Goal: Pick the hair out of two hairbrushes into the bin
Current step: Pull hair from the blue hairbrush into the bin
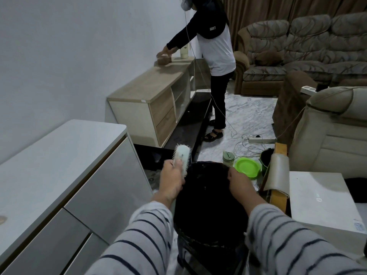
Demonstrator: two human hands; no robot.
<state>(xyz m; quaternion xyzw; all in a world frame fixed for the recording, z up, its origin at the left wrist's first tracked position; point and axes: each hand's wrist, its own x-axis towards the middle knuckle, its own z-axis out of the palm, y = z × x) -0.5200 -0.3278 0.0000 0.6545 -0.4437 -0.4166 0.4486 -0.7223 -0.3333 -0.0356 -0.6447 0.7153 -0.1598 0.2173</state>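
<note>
A pale white hairbrush [183,157] with short bristles along its edges stands upright in my left hand [172,180], which grips its lower part at the left rim of the bin. The bin [208,197] is black, lined with a dark bag, and sits directly in front of me. My right hand [239,183] hovers over the bin's right side with the fingers curled downward; whether it holds any hair is not visible. I see only one hairbrush.
A white cabinet [59,165] runs along my left. A white table [321,199] is at the right, beside a beige armchair [333,135]. A green plate [247,166], a jar and cables lie on the floor beyond the bin. Another person [214,62] works at a wooden sideboard [151,90].
</note>
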